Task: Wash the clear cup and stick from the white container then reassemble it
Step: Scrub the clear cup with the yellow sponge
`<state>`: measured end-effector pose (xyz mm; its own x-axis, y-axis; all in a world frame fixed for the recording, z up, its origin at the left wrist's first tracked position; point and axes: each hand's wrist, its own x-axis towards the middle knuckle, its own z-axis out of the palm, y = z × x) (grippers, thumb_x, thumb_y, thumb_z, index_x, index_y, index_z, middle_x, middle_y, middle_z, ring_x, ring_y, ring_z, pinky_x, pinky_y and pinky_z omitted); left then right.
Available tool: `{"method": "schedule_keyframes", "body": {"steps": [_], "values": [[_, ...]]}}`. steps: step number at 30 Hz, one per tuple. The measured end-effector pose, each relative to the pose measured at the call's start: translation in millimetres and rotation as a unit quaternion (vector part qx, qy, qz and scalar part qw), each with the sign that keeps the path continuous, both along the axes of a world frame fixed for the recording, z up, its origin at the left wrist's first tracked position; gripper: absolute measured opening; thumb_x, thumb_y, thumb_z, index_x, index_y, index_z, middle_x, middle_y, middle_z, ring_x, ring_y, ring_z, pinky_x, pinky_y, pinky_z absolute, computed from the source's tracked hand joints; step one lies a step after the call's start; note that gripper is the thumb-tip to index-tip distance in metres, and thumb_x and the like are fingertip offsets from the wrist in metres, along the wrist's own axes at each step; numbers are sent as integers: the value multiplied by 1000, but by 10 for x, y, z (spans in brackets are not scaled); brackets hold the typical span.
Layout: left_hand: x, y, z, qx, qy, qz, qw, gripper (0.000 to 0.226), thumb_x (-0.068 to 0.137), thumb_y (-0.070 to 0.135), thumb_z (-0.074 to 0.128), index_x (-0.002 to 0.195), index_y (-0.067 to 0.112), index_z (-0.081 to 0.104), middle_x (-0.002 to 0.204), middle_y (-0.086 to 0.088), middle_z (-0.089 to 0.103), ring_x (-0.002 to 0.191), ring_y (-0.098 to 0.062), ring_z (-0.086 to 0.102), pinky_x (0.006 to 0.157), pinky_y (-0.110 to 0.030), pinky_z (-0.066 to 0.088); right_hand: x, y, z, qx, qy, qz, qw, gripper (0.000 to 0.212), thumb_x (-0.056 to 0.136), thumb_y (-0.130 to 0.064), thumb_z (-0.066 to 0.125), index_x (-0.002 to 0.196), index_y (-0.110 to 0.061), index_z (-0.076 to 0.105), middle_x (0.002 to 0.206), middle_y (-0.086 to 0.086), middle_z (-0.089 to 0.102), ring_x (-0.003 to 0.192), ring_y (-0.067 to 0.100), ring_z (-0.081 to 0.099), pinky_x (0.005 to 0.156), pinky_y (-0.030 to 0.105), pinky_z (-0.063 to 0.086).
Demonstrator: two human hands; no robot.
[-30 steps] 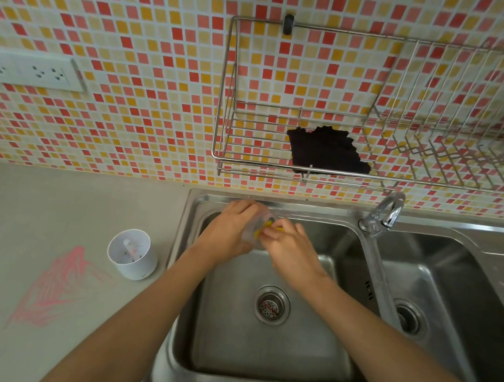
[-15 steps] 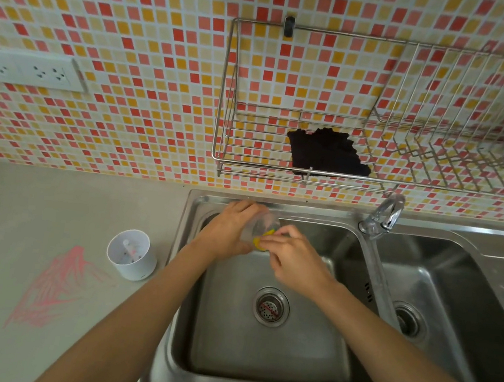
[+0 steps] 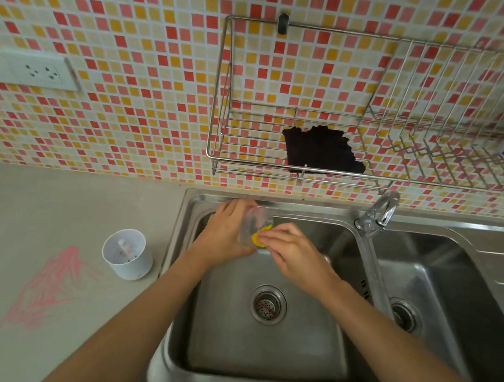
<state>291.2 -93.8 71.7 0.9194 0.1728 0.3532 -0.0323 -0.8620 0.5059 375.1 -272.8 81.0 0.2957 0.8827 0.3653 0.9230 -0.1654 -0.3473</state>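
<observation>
The clear cup (image 3: 254,227) is over the sink (image 3: 271,353), near its back edge, gripped by the left hand (image 3: 225,235). The right hand (image 3: 295,255) pinches a yellow sponge (image 3: 256,237) against it. The white container (image 3: 133,266) sits on the counter (image 3: 50,202) by the sink's left edge.

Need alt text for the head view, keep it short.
Over a sink basin, the left hand holds a clear cup while the right hand presses a yellow sponge into it. A white container stands on the counter left of the sink.
</observation>
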Motion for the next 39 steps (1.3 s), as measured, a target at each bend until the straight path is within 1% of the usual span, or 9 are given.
{"method": "schedule_keyframes", "body": {"steps": [4,6,9,12,18,23,28,34,39], "values": [[25,32,-60,-5,-21,8,1000,75,59,29,87,121,9,49,120,-7,45,105,-14,49,80,-23,51,-84,75,47,-19,47,-52,997,34,86,0,56,113,-16,71,112,-5,70,105,16,52,95,19,40],[39,48,-42,5,-6,-4,1000,77,59,28,86,124,12,48,122,-5,45,106,-16,51,82,-29,53,-103,134,74,-47,62,-57,995,34,87,-1,55,114,-16,70,113,-5,70,106,16,51,95,19,39],[54,75,-18,46,11,6,999,79,59,40,82,128,22,47,124,1,49,111,-20,50,89,-40,49,-34,144,115,-77,-52,-45,995,37,73,1,69,106,-16,73,105,-4,72,102,22,55,86,33,49],[52,81,45,70,11,15,997,81,59,40,81,130,23,47,127,3,49,115,-19,45,92,-36,45,32,121,106,-77,-137,-88,984,39,65,-3,75,102,-14,72,105,-4,70,100,24,55,80,36,48],[48,91,49,93,8,3,996,79,58,38,86,127,17,53,124,-1,54,112,-20,50,94,-23,36,-85,183,-28,-63,32,-86,994,33,83,0,63,108,-19,72,109,-8,71,92,19,46,81,23,43],[73,39,95,73,-7,-14,997,78,59,30,85,128,15,52,126,-1,54,115,-14,45,95,-14,27,-64,161,101,-58,-157,-130,977,31,62,-8,76,92,-16,74,96,-6,69,90,22,53,69,32,46],[71,63,36,67,11,-24,997,78,58,28,86,127,16,53,123,-1,54,113,-18,48,96,-25,38,-59,222,-70,-117,-8,-124,985,37,77,-3,65,105,-27,72,96,-9,69,87,15,35,76,36,47],[75,41,30,54,32,-28,998,77,60,24,82,131,18,51,124,-1,52,115,-21,47,98,-26,37,-113,222,21,-104,-128,-140,976,30,57,-9,82,83,-20,74,85,-10,66,84,21,53,65,30,43],[-26,86,-29,37,52,-34,997,79,61,26,83,132,15,50,125,-2,52,115,-19,47,97,-23,36,-8,186,-102,-148,38,-95,984,36,83,-10,57,109,-29,71,98,-5,69,88,10,34,80,32,46]]}}
